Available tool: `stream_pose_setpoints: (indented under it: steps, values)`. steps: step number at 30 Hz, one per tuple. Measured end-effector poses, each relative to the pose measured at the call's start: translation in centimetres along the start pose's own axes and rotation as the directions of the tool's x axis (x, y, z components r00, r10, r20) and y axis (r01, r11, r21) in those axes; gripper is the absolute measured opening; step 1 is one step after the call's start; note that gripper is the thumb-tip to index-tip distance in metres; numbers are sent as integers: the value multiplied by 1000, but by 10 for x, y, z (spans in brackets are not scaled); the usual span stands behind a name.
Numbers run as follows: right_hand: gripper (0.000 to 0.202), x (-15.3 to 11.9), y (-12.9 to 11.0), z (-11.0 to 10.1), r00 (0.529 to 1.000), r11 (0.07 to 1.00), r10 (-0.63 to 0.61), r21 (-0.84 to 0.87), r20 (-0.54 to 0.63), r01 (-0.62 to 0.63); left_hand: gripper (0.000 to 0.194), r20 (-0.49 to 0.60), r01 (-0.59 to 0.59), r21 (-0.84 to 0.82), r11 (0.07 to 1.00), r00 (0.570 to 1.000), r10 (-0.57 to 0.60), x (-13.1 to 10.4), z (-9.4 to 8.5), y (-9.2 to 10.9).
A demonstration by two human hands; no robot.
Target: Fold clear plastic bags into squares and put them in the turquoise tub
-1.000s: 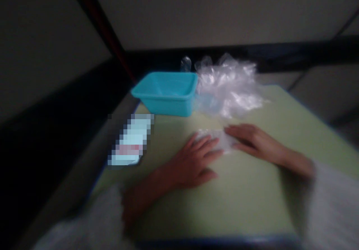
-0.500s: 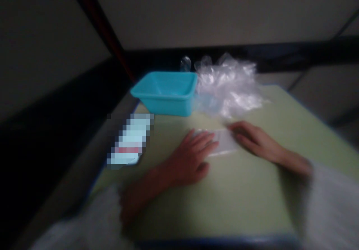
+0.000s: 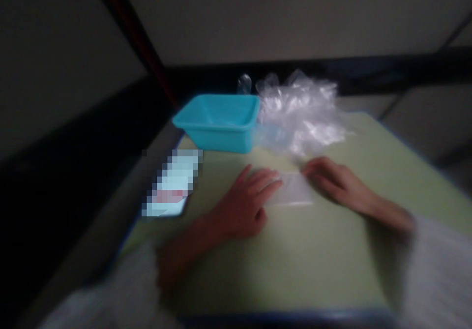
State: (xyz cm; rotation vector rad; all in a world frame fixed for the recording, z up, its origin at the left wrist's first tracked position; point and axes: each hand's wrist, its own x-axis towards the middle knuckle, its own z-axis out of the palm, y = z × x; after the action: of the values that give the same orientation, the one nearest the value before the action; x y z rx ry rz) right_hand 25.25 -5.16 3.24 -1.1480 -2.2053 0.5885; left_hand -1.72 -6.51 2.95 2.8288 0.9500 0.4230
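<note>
A small clear plastic bag lies flat on the pale green table. My left hand rests over its left part, palm down, fingers stretched out and spread. At the bag's upper right corner, my right hand is curled, with thumb and fingers closed on the edge; the fingertips are blurred. Behind both hands, a crumpled heap of clear plastic bags stands beside a turquoise plastic basin.
Left of my left hand lies a phone with a lit, pixelated screen, close to the left edge of the green table. A dark band and pale wall panels rise behind the table.
My left hand has slid slightly left and back across the bag, uncovering more of it. My right hand has shifted very little, staying at the right corner.
</note>
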Motion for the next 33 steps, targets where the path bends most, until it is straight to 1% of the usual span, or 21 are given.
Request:
stream_pose_setpoints:
  steps: [5, 8, 10, 13, 15, 16, 17, 19, 20, 22, 24, 26, 27, 29, 33]
  values:
    - [13, -2, -2, -3, 1000, 999, 25, 20, -17, -25, 66, -54, 53, 44, 998, 997, -50, 2, -3, -7]
    - [11, -4, -3, -3, 1000, 997, 20, 78, -10, -19, 62, -102, 137, 84, 987, 986, -129, 3, -3, -13]
    - [10, -5, -6, -3, 999, 986, -12, 169, 36, 5, 57, -157, 219, 106, 970, 967, -201, 4, 0, -19]
    - [10, -9, -15, 2, 983, 952, -81, 304, 166, 27, 54, -239, 306, 112, 946, 932, -273, 4, 4, -26]
    - [10, -11, -23, 6, 959, 936, -124, 351, 255, 27, 55, -285, 322, 74, 944, 914, -289, 4, 6, -28]
    - [12, -12, -26, 7, 948, 932, -150, 359, 281, 41, 55, -307, 319, 38, 947, 906, -292, 4, 6, -28]
    - [14, -13, -29, 9, 941, 932, -181, 355, 287, 71, 53, -325, 309, -3, 951, 899, -293, 4, 6, -27]
    - [16, -13, -31, 11, 937, 942, -237, 298, 255, 157, 47, -343, 266, -72, 961, 898, -274, 4, 6, -21]
    - [16, -13, -31, 11, 938, 946, -263, 253, 228, 204, 43, -336, 233, -90, 968, 908, -249, 4, 6, -17]
    - [15, -12, -29, 10, 931, 942, -317, 173, 180, 288, 39, -276, 129, -83, 988, 950, -147, 4, 5, -8]
    - [14, -11, -26, 8, 910, 922, -381, 134, 164, 362, 42, -158, 4, -53, 999, 987, -12, 4, 5, 2]
    - [15, -11, -25, 8, 884, 901, -433, 103, 175, 421, 46, -31, -69, -37, 997, 997, 68, 3, 5, 9]
    - [16, -11, -24, 8, 874, 894, -448, 84, 189, 440, 47, 14, -72, -33, 997, 997, 73, 3, 5, 12]
    - [17, -12, -23, 9, 852, 877, -475, 41, 218, 478, 49, 68, -40, -25, 999, 997, 42, 3, 5, 15]
    - [23, -13, -21, 13, 797, 819, -546, -35, 260, 572, 52, 109, 24, -1, 1000, 994, -24, 3, 8, 15]
